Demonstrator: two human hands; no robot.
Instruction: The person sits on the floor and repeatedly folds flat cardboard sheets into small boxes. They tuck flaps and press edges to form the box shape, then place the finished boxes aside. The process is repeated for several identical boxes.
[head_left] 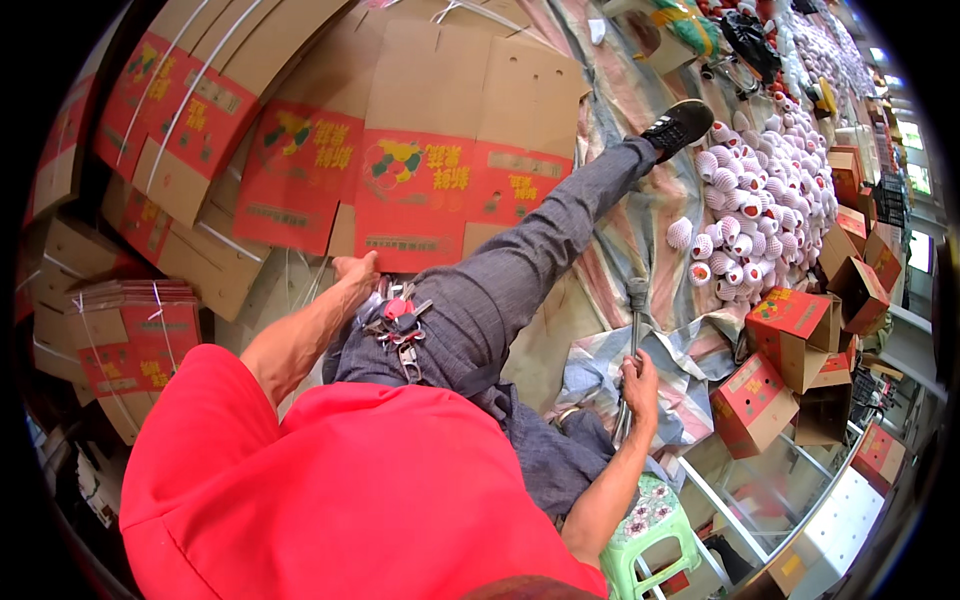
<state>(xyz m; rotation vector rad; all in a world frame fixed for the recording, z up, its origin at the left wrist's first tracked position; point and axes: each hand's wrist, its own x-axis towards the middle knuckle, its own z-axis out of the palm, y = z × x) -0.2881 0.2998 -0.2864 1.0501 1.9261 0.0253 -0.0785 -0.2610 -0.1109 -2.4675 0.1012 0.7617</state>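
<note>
My left hand reaches up and grips the lower edge of a flat red-and-brown cardboard carton that lies unfolded on a pile of others. My right hand is closed around the handle of a long metal tool that points away from me, its head resting on the striped tarp. My leg in grey trousers stretches out between both hands, ending in a black shoe. A bunch of keys hangs at my waist.
More flattened cartons, some strapped in bundles, lie at the left and top. Several fruits in white foam nets are heaped at the right. Folded boxes stand at the right. A green plastic stool is below me.
</note>
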